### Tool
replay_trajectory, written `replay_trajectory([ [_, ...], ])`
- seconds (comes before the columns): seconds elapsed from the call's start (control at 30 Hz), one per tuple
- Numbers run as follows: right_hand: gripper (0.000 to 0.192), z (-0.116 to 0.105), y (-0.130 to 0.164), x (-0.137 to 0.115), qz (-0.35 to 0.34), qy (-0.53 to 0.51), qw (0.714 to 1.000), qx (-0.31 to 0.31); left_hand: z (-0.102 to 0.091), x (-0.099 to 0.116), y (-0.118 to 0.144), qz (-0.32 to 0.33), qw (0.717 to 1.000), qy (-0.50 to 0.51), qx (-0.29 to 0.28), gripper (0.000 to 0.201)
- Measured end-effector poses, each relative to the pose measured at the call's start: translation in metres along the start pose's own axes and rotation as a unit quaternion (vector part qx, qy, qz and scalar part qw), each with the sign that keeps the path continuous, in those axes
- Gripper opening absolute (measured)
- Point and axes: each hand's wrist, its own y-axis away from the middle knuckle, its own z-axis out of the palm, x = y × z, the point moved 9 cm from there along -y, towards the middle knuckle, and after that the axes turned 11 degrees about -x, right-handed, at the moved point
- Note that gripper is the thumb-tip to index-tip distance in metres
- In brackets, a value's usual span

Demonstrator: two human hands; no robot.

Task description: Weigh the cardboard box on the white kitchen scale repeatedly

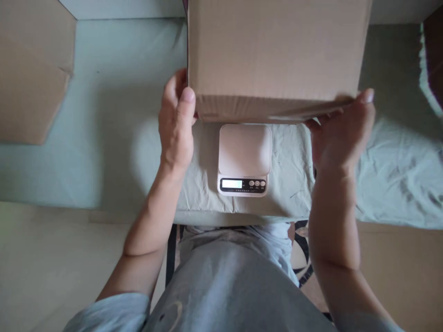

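A large cardboard box is raised between my two hands, its near lower edge tilted toward me. My left hand grips the box's left side near the bottom corner, thumb on the near face and fingers partly hidden behind it. At the lower right corner, my right hand supports the box from beneath, with the thumb at its edge and the fingertips under the bottom. Just below the box sits a white digital kitchen scale with a lit display and several buttons; its plate is bare. The display digits are too faint to read.
A pale green cloth covers the surface under the scale. Another piece of cardboard stands at the far left. A dark reddish-brown object is at the right edge. Patterned floor shows below the cloth's front edge.
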Motion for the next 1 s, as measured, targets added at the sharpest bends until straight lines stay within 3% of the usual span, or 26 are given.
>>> replay_trajectory([
  [0.1, 0.030, -0.003, 0.031, -0.011, -0.009, 0.043, 0.999, 0.018, 0.004, 0.012, 0.029, -0.023, 0.999, 0.012, 0.021, 0.034],
  [0.3, 0.037, -0.013, 0.077, -0.003, 0.003, 0.071, 0.995, 0.068, 0.006, 0.006, 0.071, -0.093, 0.995, 0.011, 0.037, 0.035],
  [0.73, 0.041, -0.013, 0.092, 0.009, 0.050, 0.067, 0.994, 0.065, 0.001, -0.005, 0.090, -0.114, 0.992, 0.012, 0.048, 0.037],
  [0.87, 0.053, -0.016, 0.089, 0.016, 0.041, 0.022, 0.997, 0.054, -0.003, -0.022, 0.092, -0.118, 0.988, 0.066, 0.069, 0.039],
  [1.0, 0.048, -0.031, 0.091, 0.047, 0.094, -0.005, 0.992, 0.080, -0.015, -0.061, 0.102, -0.172, 0.979, 0.068, 0.087, 0.042],
])
